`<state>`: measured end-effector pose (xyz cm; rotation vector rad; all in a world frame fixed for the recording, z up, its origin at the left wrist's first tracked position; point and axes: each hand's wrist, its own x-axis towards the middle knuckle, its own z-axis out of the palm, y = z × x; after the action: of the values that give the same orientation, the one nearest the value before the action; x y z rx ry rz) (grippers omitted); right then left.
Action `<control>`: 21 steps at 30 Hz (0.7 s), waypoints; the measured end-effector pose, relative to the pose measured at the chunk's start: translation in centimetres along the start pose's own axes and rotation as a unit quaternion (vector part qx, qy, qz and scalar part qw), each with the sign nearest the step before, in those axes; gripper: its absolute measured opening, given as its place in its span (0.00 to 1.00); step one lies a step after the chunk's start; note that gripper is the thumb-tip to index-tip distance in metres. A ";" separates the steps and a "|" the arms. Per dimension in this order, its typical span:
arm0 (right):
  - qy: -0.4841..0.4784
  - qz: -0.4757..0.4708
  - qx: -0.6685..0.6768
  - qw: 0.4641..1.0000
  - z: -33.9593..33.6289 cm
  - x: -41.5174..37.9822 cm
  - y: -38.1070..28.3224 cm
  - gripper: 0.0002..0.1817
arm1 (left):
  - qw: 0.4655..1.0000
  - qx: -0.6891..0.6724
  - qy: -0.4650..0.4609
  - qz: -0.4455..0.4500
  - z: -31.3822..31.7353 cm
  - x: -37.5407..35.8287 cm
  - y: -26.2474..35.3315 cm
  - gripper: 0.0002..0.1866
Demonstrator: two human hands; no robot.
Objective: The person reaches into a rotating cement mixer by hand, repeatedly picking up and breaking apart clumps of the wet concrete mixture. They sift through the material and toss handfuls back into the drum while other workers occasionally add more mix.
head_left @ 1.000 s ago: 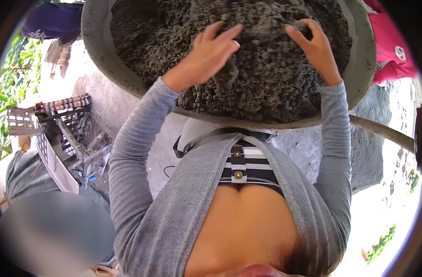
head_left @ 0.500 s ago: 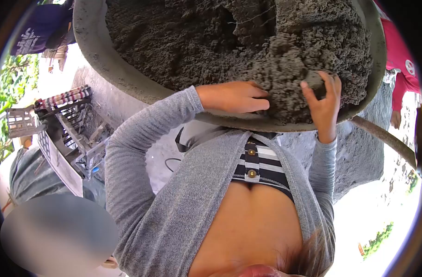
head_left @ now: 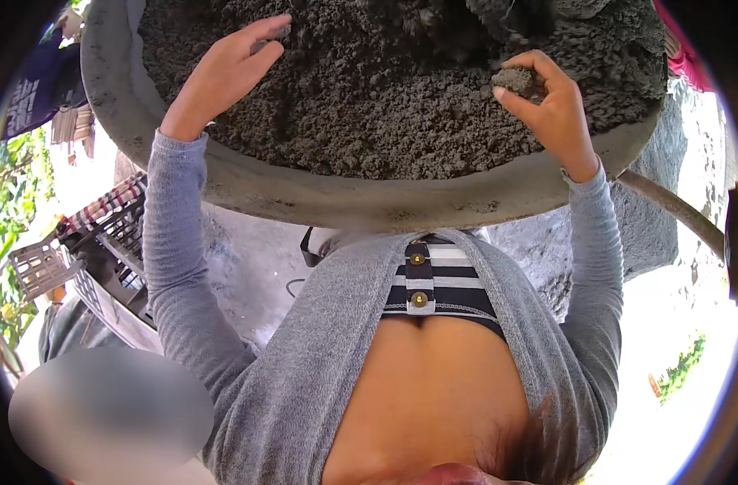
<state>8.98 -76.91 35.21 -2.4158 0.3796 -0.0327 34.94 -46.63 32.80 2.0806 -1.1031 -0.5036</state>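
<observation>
A wide round basin with a mud-caked rim (head_left: pixel 328 200) holds a dark grey, crumbly, damp mix (head_left: pixel 369 121). Above its right part, my right hand (head_left: pixel 551 105) closes thumb and fingers round a rough lump of the mix (head_left: pixel 514 79). Over the left side of the basin is my left hand (head_left: pixel 227 77), its fingers bent round a smaller grey lump (head_left: pixel 282 33), mostly hidden by the hand. At the top edge, a dark clumped shape (head_left: pixel 506 18) is blurred, and I cannot make out what it is.
A wooden pole (head_left: pixel 676 212) slants out from under the basin at the right. Left of me stand a slatted plastic crate (head_left: pixel 42 271) and a checked cloth (head_left: pixel 106 202). A person in dark clothing (head_left: pixel 33 101) is at far left; a red sleeve (head_left: pixel 688 65) shows at upper right.
My left hand has moved left and forward, away from my right hand. My right hand has moved slightly forward and left, raising a lump. More of the basin's near rim shows.
</observation>
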 end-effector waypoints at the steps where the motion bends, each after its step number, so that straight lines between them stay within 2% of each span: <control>1: 0.006 -0.016 0.062 0.998 0.4 0.8 0.4 0.17 | 0.998 0.042 -0.045 -0.011 -0.2 0.3 -0.6 0.22; 2: 0.006 -0.016 0.061 0.998 0.2 1.5 0.5 0.17 | 0.992 0.083 -0.089 -0.022 -0.4 0.7 -1.4 0.22; 3: 0.063 -0.002 0.159 0.985 -0.3 2.3 0.0 0.16 | 0.994 0.085 -0.058 0.029 -0.2 1.0 -2.8 0.22; 4: 0.119 0.012 0.256 0.959 -0.4 2.9 -0.3 0.16 | 0.994 0.084 -0.058 0.029 -0.4 1.8 -3.6 0.22; 5: 0.169 -0.020 0.272 0.947 0.7 4.0 0.6 0.15 | 0.993 0.084 -0.081 0.010 -0.5 2.7 -4.3 0.21; 6: 0.172 -0.020 0.271 0.947 1.5 5.0 2.1 0.15 | 0.992 0.085 -0.093 0.002 -0.6 3.9 -5.4 0.21; 7: 0.057 -0.049 0.105 0.992 2.2 5.8 3.5 0.16 | 0.991 0.086 -0.105 -0.005 -0.7 5.1 -6.5 0.21; 8: -0.060 -0.076 -0.066 0.993 2.6 6.4 4.7 0.16 | 0.988 0.116 -0.103 0.000 -0.4 6.5 -8.3 0.22; 10: -0.056 -0.088 -0.043 0.994 3.1 8.1 4.3 0.15 | 0.984 0.145 -0.099 0.004 -0.4 9.1 -9.1 0.23; 11: -0.024 -0.044 0.003 0.999 2.9 9.3 4.2 0.15 | 0.985 0.068 -0.100 -0.124 -0.8 10.6 -8.6 0.24; 12: 0.010 0.000 0.049 0.999 2.7 10.4 4.3 0.15 | 0.963 -0.011 -0.099 -0.249 -1.1 12.0 -8.5 0.25; 13: 0.023 -0.005 0.162 0.987 2.6 11.9 4.5 0.17 | 0.964 -0.010 -0.097 -0.248 -0.9 13.2 -9.9 0.25; 14: 0.025 -0.005 0.162 0.986 2.5 13.4 4.5 0.17 | 0.974 -0.015 -0.088 -0.210 -0.4 14.5 -12.1 0.25; 16: 0.035 0.160 0.242 0.956 2.1 16.5 3.7 0.12 | 0.982 -0.019 -0.081 -0.169 1.5 16.5 -14.5 0.24; 18: 0.064 0.190 0.196 0.960 2.9 19.5 6.9 0.11 | 0.982 -0.008 0.012 -0.186 4.4 18.5 -15.7 0.24; 19: 0.088 0.216 0.149 0.961 3.5 20.9 8.6 0.11 | 0.983 -0.010 0.011 -0.182 6.4 19.7 -18.7 0.24; 20: 0.090 0.217 0.147 0.961 4.3 22.1 9.9 0.11 | 0.959 0.272 0.052 -0.063 8.8 20.9 -22.8 0.23; 21: 0.133 0.210 0.139 0.959 5.5 23.2 11.1 0.12 | 0.842 0.528 0.090 0.062 10.1 21.8 -25.0 0.22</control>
<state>28.97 -88.00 22.17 -2.0135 0.9406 -0.2100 54.60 -59.41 7.26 2.8346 -1.5860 0.5148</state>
